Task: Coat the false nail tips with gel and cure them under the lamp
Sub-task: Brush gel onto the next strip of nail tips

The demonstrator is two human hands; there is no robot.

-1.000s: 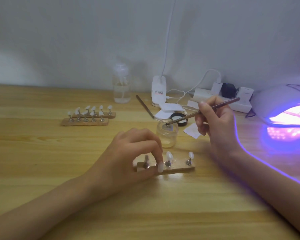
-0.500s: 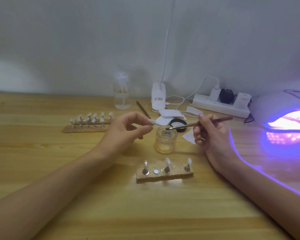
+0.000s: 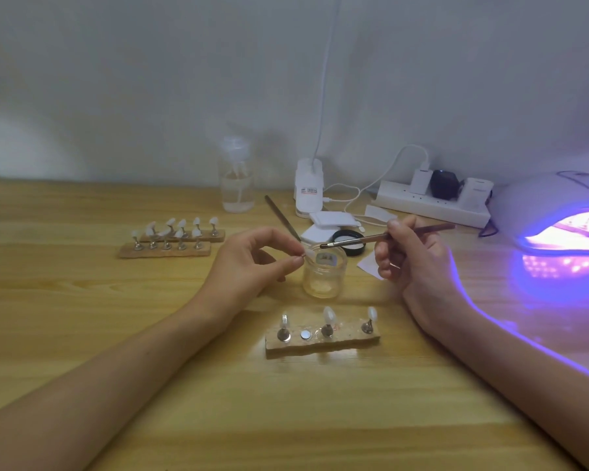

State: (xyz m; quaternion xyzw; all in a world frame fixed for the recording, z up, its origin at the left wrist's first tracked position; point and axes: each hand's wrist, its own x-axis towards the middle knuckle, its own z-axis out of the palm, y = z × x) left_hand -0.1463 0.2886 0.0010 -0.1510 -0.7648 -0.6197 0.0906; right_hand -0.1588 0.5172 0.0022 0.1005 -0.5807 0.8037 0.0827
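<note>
My left hand (image 3: 252, 260) pinches a small false nail tip on its stand (image 3: 308, 253) just left of the open glass gel jar (image 3: 324, 273). My right hand (image 3: 408, 260) grips a brown brush (image 3: 385, 236), its bristles hovering over the jar's rim, close to the held tip. In front of the jar lies a wooden holder (image 3: 322, 341) with three nail tips standing on it and one bare magnet spot. At the far right the white curing lamp (image 3: 558, 205) glows purple.
Two more wooden holders (image 3: 165, 249) with several nail tips sit at the left. At the back stand a clear pump bottle (image 3: 237, 181), a white clip lamp base (image 3: 308, 188), a power strip (image 3: 432, 202), a metal file (image 3: 281, 217), the jar's black lid (image 3: 349, 240) and white wipes (image 3: 330, 220).
My left hand lifted one nail tip off the front holder and carried it up beside the jar. The brush came out of the jar and now hovers over its rim.
</note>
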